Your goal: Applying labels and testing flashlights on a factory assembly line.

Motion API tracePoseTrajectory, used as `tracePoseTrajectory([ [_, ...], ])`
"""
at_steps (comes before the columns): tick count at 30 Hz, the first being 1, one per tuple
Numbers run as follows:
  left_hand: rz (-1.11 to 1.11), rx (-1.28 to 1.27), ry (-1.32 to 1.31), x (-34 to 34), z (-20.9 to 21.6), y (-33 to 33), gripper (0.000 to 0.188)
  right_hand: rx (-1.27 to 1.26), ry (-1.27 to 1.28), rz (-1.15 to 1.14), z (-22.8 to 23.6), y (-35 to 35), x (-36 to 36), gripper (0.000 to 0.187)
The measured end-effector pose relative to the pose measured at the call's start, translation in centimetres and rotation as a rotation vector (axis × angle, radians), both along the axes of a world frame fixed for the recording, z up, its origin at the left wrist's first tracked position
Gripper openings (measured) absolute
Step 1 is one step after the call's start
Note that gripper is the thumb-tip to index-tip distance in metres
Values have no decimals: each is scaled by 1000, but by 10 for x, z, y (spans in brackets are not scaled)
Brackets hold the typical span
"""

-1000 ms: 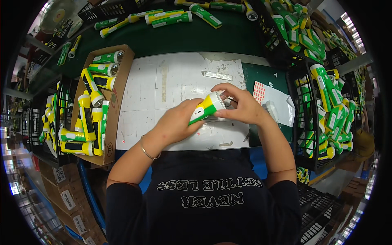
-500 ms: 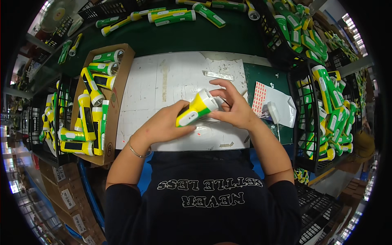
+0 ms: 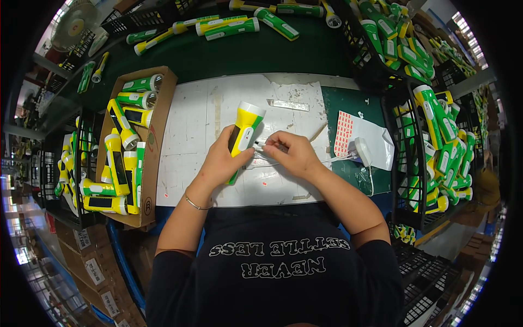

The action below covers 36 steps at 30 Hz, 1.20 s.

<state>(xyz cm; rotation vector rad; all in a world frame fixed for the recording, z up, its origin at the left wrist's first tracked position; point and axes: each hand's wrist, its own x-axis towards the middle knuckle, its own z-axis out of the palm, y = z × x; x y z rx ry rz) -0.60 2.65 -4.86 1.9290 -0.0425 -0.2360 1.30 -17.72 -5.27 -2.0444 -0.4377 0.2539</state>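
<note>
A yellow, green and white flashlight (image 3: 250,115) stands tilted over the white work sheet, its wide lens end pointing away from me. My left hand (image 3: 220,163) is wrapped round its lower body. Close beside its side, my right hand (image 3: 294,156) pinches the end of a white cable (image 3: 330,160), with a small dark tip near the flashlight. Whether that tip touches the flashlight, I cannot tell. The cable runs right toward a white charger plug (image 3: 361,151).
An open cardboard box (image 3: 165,103) of flashlights stands at left. Black crates (image 3: 407,158) full of flashlights are at right. A sheet of red stickers (image 3: 344,132) lies by the charger plug. More flashlights (image 3: 231,27) lie along the far green table (image 3: 218,57).
My left hand has turned the flashlight more upright and shifted it left. My right hand has left the lens end, moved down and taken hold of the cable end. The charger plug has shifted slightly.
</note>
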Motion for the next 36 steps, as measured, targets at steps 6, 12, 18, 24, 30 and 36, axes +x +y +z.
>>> tracePoseTrajectory([
  [6,-43,121,-55,0,9,-21,60,326,372,-22,8,-14,13,16],
  [12,41,368,-343,-4,13,-33,58,386,383,-75,6,-13,11,17],
  [18,124,497,-457,-7,5,-38,57,476,337,-212,-3,-3,1,17],
  [24,148,464,-456,-7,5,-45,58,557,315,-276,-8,4,-4,14],
  [30,94,461,-427,0,5,-46,60,549,314,-270,-4,-5,-4,12],
  [36,270,-453,21,23,7,-22,43,46,-297,-234,7,-19,-13,37],
])
